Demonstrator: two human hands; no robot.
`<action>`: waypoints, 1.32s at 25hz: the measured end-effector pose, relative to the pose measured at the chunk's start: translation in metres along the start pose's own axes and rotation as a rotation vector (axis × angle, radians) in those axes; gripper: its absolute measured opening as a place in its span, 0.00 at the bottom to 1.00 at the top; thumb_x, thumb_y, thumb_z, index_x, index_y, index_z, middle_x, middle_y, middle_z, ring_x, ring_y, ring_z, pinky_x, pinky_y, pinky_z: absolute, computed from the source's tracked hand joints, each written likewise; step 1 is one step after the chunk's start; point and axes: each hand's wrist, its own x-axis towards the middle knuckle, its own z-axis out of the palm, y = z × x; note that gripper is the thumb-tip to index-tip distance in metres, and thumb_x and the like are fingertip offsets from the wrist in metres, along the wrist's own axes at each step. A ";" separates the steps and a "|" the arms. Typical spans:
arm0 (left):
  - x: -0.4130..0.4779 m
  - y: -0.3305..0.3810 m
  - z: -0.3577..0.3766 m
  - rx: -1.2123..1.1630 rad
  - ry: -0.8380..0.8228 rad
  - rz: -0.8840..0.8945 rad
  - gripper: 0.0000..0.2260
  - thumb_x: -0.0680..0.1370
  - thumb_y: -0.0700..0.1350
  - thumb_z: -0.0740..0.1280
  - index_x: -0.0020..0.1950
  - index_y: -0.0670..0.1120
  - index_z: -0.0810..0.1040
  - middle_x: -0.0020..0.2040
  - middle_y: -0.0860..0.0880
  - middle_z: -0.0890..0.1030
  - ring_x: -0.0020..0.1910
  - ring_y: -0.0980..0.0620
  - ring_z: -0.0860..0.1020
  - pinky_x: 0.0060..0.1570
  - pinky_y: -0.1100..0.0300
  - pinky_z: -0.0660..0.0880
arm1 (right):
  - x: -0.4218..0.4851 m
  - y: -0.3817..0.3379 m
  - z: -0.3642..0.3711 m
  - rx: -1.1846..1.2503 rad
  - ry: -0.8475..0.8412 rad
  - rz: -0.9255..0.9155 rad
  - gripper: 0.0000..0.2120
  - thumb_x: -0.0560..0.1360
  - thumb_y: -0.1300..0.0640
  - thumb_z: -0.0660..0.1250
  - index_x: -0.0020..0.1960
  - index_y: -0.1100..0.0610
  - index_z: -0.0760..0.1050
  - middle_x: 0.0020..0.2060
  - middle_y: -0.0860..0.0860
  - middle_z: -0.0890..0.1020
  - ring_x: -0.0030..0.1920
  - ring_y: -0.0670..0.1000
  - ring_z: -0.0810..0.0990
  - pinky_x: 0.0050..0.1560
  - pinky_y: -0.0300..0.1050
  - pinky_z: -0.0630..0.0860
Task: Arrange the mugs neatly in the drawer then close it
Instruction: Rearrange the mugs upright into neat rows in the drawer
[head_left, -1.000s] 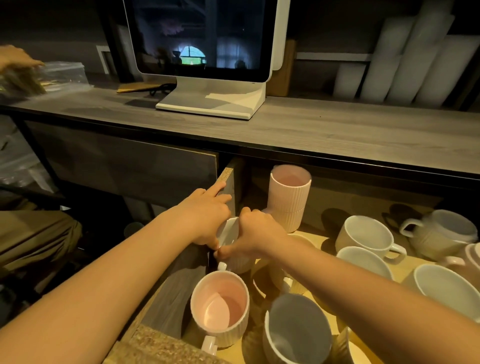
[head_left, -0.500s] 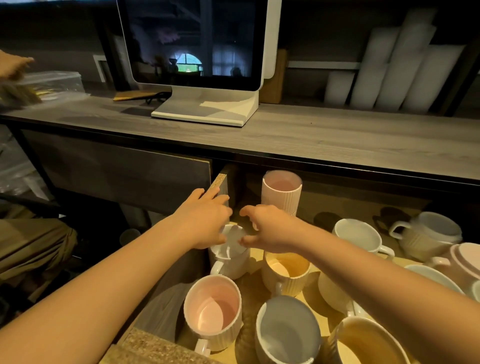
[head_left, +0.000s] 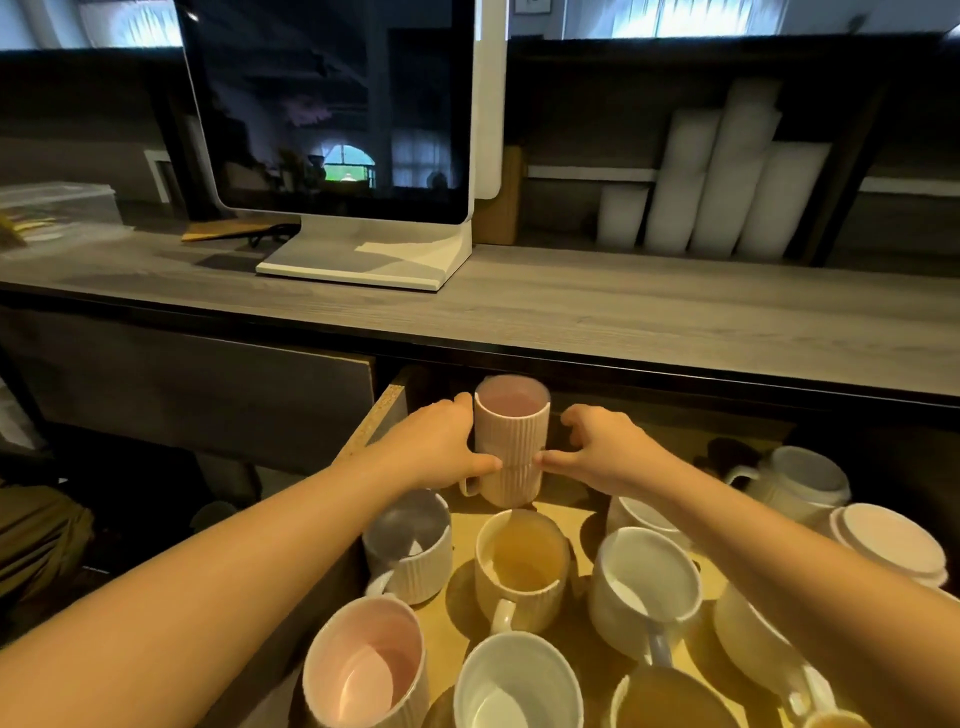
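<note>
Head view, left hand (head_left: 441, 447): fingers clamped on ribbed pink stacked mugs (head_left: 511, 441).
Right hand (head_left: 605, 449): thumb touching, fingers apart.
Stack: upright, drawer's (head_left: 387, 410) back-left corner.

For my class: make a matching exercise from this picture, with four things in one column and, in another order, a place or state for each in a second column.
1. pink stacked mugs
2. monitor
3. pink-lined mug
4. white paper cup stacks

A. on the shelf at the back right
B. between both hands
C. front left corner of the drawer
D. standing on the grey counter

Pairs: 1-B, 2-D, 3-C, 4-A
</note>
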 end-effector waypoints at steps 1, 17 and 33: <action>0.004 0.001 0.004 -0.072 -0.017 -0.031 0.33 0.74 0.51 0.69 0.74 0.45 0.56 0.70 0.44 0.68 0.65 0.48 0.71 0.55 0.59 0.72 | 0.005 0.003 0.003 0.033 0.006 0.014 0.30 0.72 0.45 0.69 0.68 0.57 0.65 0.62 0.55 0.76 0.56 0.52 0.77 0.48 0.42 0.75; 0.003 -0.011 0.012 -0.398 -0.048 0.077 0.38 0.74 0.45 0.70 0.76 0.52 0.49 0.75 0.51 0.60 0.72 0.51 0.62 0.64 0.59 0.66 | 0.043 -0.001 0.043 0.454 0.242 0.060 0.39 0.62 0.46 0.78 0.66 0.56 0.64 0.61 0.53 0.75 0.60 0.53 0.76 0.53 0.47 0.79; -0.019 0.013 0.008 -0.612 -0.147 0.342 0.34 0.66 0.50 0.77 0.66 0.58 0.62 0.61 0.60 0.70 0.59 0.58 0.73 0.51 0.66 0.76 | -0.058 0.039 -0.024 0.720 -0.160 -0.175 0.30 0.62 0.49 0.76 0.61 0.40 0.70 0.53 0.42 0.79 0.55 0.43 0.78 0.47 0.38 0.80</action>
